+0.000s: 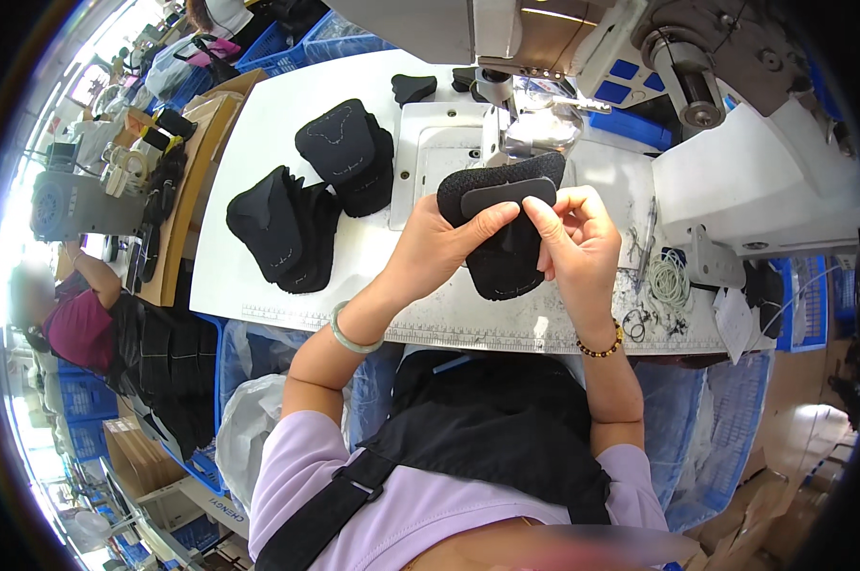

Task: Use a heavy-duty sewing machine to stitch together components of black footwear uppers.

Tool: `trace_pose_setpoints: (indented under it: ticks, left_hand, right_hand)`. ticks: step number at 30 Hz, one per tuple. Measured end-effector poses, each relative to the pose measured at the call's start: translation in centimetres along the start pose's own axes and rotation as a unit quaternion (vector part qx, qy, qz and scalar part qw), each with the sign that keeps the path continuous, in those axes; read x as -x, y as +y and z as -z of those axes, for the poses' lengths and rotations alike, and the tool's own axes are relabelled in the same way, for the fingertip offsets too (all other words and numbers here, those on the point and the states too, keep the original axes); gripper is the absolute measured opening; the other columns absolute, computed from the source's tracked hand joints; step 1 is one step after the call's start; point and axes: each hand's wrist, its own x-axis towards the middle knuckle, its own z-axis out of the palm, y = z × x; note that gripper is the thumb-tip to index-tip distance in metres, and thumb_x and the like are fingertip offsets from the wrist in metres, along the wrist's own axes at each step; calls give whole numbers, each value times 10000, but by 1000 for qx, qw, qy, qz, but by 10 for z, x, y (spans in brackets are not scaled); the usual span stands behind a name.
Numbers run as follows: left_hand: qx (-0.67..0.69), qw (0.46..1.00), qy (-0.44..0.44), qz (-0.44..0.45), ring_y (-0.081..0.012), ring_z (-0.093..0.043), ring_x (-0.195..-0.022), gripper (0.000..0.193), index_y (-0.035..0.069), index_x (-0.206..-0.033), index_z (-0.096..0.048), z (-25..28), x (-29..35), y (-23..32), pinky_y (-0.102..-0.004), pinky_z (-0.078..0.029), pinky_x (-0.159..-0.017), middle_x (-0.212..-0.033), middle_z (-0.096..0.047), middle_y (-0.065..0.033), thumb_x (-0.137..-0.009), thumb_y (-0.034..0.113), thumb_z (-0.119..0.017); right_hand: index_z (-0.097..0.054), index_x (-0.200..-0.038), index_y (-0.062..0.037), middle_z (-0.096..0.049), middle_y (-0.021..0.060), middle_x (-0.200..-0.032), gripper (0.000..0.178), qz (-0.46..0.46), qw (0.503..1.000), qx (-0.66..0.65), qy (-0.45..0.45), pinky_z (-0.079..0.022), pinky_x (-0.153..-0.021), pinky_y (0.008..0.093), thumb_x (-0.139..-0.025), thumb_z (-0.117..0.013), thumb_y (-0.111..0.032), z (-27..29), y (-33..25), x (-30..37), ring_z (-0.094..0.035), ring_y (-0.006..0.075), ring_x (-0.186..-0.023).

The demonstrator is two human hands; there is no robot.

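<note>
In front of the sewing machine (525, 124) I hold up a black padded fabric piece (506, 265) with a rounded lower end and a wide, textured upper edge. Across it lies a smooth dark strip (494, 197) with rounded ends. My left hand (428, 246) grips the piece's left side, thumb pressed on the strip. From the right, my right hand (579, 233) pinches the strip's right end between thumb and curled fingers. To the left on the white table are two stacks of similar black pieces, a farther stack (349, 157) and a nearer stack (282, 233).
Small black pieces (414, 88) lie at the table's back. Right of my hands are coiled pale cord (669, 282), thread scraps and tweezers-like tools. A ruler strip (430, 337) runs along the front edge. Blue crates flank me; another person (82, 314) sits at far left.
</note>
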Motion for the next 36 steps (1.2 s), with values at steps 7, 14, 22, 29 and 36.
trace_pose_setpoints:
  ticks: [7,14,22,29,36]
  left_hand:
    - [5,1000,8,-9,-43,-534,-723,232,-4,-991,-648,-3,-1,-1,-208,-455,-609,-810,-629,15,-898,208,-648]
    - [36,997,58,-27,-67,-590,-765,239,-50,-983,-654,-10,3,13,-233,-506,-667,-860,-671,-35,-890,170,-651]
    - [112,978,165,-63,-78,-587,-790,194,-54,-983,-647,-16,7,17,-219,-479,-705,-897,-663,-44,-890,115,-631]
    - [160,967,189,-62,-84,-598,-782,165,-50,-979,-638,5,-28,27,-224,-484,-698,-904,-652,-45,-884,74,-585]
    - [135,983,100,-68,-121,-623,-819,118,-19,-958,-633,8,-66,27,-254,-502,-727,-903,-650,-63,-874,-1,-553]
  right_hand:
    - [-498,-885,-43,-501,-35,-621,179,-13,1000,-4,-4,-294,-368,160,-869,-668,-97,3,1,0,-433,5,-439]
    - [-552,-1055,-60,-532,42,-950,237,250,958,91,109,-416,-578,202,-849,-667,-50,25,31,6,-525,76,-715]
    - [-715,-990,-258,-529,-49,-1008,340,620,654,435,8,-381,-852,320,-666,-735,-156,23,20,-18,-496,151,-959]
    - [-706,-1010,-234,-541,-65,-940,376,532,708,464,-37,-299,-843,300,-636,-709,-263,7,-11,-52,-481,133,-938]
    - [-684,-1036,-173,-568,-14,-971,389,537,723,435,11,-392,-833,335,-648,-696,-201,15,-6,-61,-535,184,-932]
